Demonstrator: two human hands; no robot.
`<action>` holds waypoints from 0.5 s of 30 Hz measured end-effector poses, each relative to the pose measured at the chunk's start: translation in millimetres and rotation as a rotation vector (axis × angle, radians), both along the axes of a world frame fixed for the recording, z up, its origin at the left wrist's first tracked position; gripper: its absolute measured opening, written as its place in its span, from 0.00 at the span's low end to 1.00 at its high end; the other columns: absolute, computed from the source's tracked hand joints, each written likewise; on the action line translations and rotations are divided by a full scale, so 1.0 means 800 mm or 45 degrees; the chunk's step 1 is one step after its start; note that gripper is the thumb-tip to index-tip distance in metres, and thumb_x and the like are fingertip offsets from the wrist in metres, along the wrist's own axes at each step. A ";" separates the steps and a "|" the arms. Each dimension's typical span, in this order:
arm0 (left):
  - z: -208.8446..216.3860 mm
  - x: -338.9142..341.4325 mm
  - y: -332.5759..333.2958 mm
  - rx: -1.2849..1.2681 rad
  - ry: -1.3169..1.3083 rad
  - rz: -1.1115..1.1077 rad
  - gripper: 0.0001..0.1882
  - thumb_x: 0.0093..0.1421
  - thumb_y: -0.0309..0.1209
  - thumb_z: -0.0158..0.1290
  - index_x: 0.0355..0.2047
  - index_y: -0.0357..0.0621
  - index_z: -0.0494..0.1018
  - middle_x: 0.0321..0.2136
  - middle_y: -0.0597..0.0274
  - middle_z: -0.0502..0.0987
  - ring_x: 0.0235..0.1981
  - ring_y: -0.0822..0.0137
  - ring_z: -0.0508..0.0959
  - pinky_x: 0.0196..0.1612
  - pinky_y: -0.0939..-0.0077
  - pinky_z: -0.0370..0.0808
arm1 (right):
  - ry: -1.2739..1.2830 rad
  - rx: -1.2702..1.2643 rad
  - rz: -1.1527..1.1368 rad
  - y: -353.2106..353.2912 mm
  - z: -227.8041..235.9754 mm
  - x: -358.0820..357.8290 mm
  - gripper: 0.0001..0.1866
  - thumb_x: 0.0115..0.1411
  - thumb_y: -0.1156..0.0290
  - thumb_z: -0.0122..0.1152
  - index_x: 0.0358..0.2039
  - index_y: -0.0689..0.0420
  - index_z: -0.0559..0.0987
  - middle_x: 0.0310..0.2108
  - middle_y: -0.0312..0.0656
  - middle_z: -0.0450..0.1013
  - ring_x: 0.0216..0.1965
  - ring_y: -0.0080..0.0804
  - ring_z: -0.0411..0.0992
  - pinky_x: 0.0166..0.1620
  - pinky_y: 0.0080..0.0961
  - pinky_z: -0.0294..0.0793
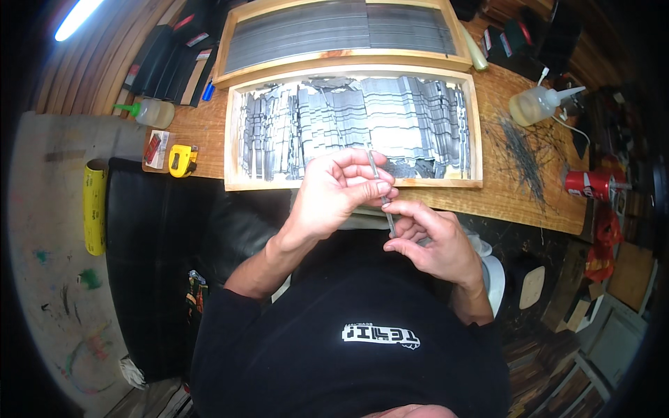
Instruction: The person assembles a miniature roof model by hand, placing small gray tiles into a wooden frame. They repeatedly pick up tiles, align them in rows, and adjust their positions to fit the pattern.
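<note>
A thin grey strip point(373, 166) is held at a slant between my two hands, just over the near edge of a shallow wooden tray. My left hand point(327, 188) pinches its upper part between thumb and fingers. Lower down, my right hand point(439, 244) grips the strip's near end with thumb and fingertips. Under and beyond the hands lies the light wooden tray point(268, 186), covered with rows of broken grey and silvery strips point(334, 111). Part of its near right area is hidden behind my left hand's fingers.
Behind it, a second wooden tray point(341, 54) holds long dark strips. On the wooden table, loose dark slivers point(526, 157), a red can point(589, 184) and a nozzle bottle point(533, 106) stand right; a green-tipped bottle point(155, 113) and yellow tape measure point(182, 161) are left.
</note>
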State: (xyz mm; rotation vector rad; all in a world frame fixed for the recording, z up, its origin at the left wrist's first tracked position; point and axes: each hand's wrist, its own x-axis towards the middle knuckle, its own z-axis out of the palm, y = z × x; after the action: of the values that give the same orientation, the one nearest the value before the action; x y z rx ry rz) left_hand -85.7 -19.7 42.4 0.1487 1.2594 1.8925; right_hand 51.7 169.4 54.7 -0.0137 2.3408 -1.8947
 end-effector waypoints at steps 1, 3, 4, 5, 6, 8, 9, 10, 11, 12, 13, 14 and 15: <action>0.002 -0.002 -0.001 -0.020 0.005 0.001 0.19 0.66 0.19 0.64 0.55 0.30 0.75 0.41 0.50 0.86 0.42 0.63 0.88 0.46 0.72 0.88 | -0.010 0.004 0.003 0.000 0.001 0.001 0.28 0.60 0.79 0.75 0.61 0.56 0.79 0.30 0.37 0.80 0.29 0.23 0.81 0.37 0.22 0.82; 0.003 -0.005 -0.001 -0.048 0.011 0.006 0.19 0.66 0.19 0.64 0.56 0.30 0.75 0.41 0.50 0.86 0.42 0.62 0.89 0.45 0.73 0.88 | -0.015 0.012 0.017 0.000 0.003 0.002 0.28 0.61 0.80 0.74 0.61 0.57 0.79 0.30 0.38 0.80 0.30 0.24 0.81 0.37 0.23 0.82; 0.003 -0.005 -0.001 -0.059 0.013 0.008 0.19 0.66 0.19 0.64 0.56 0.30 0.75 0.41 0.50 0.86 0.42 0.62 0.89 0.45 0.73 0.88 | -0.009 0.015 0.027 0.000 0.004 0.002 0.27 0.61 0.80 0.74 0.61 0.57 0.78 0.30 0.38 0.80 0.30 0.24 0.81 0.37 0.23 0.82; 0.003 -0.005 -0.001 -0.070 0.016 0.010 0.19 0.66 0.20 0.64 0.56 0.30 0.75 0.41 0.50 0.86 0.42 0.61 0.89 0.44 0.73 0.88 | -0.001 0.018 0.036 0.000 0.004 0.003 0.27 0.61 0.80 0.73 0.61 0.57 0.78 0.30 0.39 0.81 0.30 0.24 0.81 0.37 0.23 0.82; 0.003 -0.007 -0.002 -0.068 0.026 0.054 0.20 0.66 0.20 0.64 0.56 0.30 0.75 0.41 0.50 0.86 0.42 0.61 0.89 0.44 0.73 0.88 | -0.007 0.016 0.053 0.001 0.004 0.005 0.27 0.61 0.80 0.73 0.61 0.58 0.78 0.30 0.39 0.81 0.30 0.24 0.81 0.37 0.23 0.82; 0.005 -0.015 -0.005 -0.063 0.045 0.136 0.21 0.65 0.21 0.65 0.57 0.30 0.75 0.41 0.51 0.86 0.42 0.61 0.89 0.43 0.74 0.88 | -0.018 0.013 0.083 0.002 0.004 0.010 0.27 0.61 0.80 0.73 0.62 0.58 0.78 0.30 0.39 0.81 0.30 0.24 0.81 0.37 0.23 0.82; 0.003 -0.020 -0.008 -0.054 0.083 0.157 0.22 0.65 0.22 0.65 0.58 0.29 0.74 0.41 0.51 0.86 0.42 0.60 0.89 0.43 0.74 0.88 | 0.009 0.018 0.104 0.004 0.003 0.013 0.27 0.61 0.79 0.74 0.62 0.58 0.79 0.31 0.40 0.82 0.30 0.24 0.82 0.37 0.23 0.82; 0.006 -0.025 -0.011 -0.064 0.104 0.213 0.22 0.66 0.21 0.65 0.58 0.28 0.74 0.41 0.51 0.86 0.42 0.60 0.89 0.43 0.74 0.88 | 0.009 -0.011 0.126 0.007 0.006 0.017 0.27 0.61 0.79 0.74 0.61 0.58 0.79 0.31 0.40 0.82 0.31 0.24 0.82 0.37 0.22 0.82; 0.008 -0.033 -0.014 -0.055 0.158 0.269 0.22 0.66 0.22 0.65 0.58 0.28 0.74 0.41 0.51 0.86 0.42 0.59 0.89 0.44 0.74 0.88 | 0.009 -0.039 0.147 0.010 0.014 0.021 0.27 0.61 0.80 0.74 0.61 0.59 0.79 0.31 0.40 0.83 0.31 0.25 0.83 0.36 0.22 0.83; 0.009 -0.041 -0.017 -0.045 0.213 0.324 0.22 0.66 0.22 0.65 0.58 0.28 0.74 0.41 0.51 0.86 0.42 0.59 0.89 0.44 0.74 0.87 | 0.009 -0.068 0.167 0.013 0.019 0.024 0.27 0.61 0.80 0.74 0.61 0.59 0.79 0.31 0.40 0.83 0.31 0.25 0.83 0.36 0.22 0.83; 0.004 -0.049 -0.021 0.049 0.186 0.340 0.19 0.66 0.20 0.63 0.57 0.31 0.75 0.40 0.49 0.86 0.42 0.58 0.89 0.43 0.72 0.89 | 0.036 -0.112 0.138 0.016 0.019 0.028 0.27 0.60 0.80 0.75 0.61 0.59 0.80 0.32 0.41 0.84 0.32 0.25 0.84 0.36 0.23 0.83; 0.004 -0.048 -0.021 0.051 0.168 0.271 0.19 0.67 0.20 0.63 0.56 0.32 0.75 0.41 0.49 0.86 0.43 0.57 0.89 0.43 0.72 0.89 | 0.109 -0.049 0.071 0.016 0.019 0.027 0.28 0.60 0.80 0.75 0.61 0.60 0.80 0.32 0.41 0.83 0.32 0.25 0.84 0.36 0.23 0.83; 0.005 -0.044 -0.020 0.054 0.150 0.200 0.18 0.67 0.20 0.62 0.56 0.32 0.75 0.42 0.48 0.86 0.43 0.57 0.89 0.44 0.72 0.89 | 0.181 0.016 0.001 0.014 0.020 0.023 0.28 0.59 0.81 0.75 0.61 0.60 0.80 0.32 0.41 0.83 0.32 0.26 0.84 0.37 0.23 0.84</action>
State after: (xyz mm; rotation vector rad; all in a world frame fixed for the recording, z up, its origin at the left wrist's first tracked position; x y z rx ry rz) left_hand -120.7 -35.9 46.1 0.1910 1.3437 2.0720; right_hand 69.8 180.8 70.7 -0.1533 2.4417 -1.9387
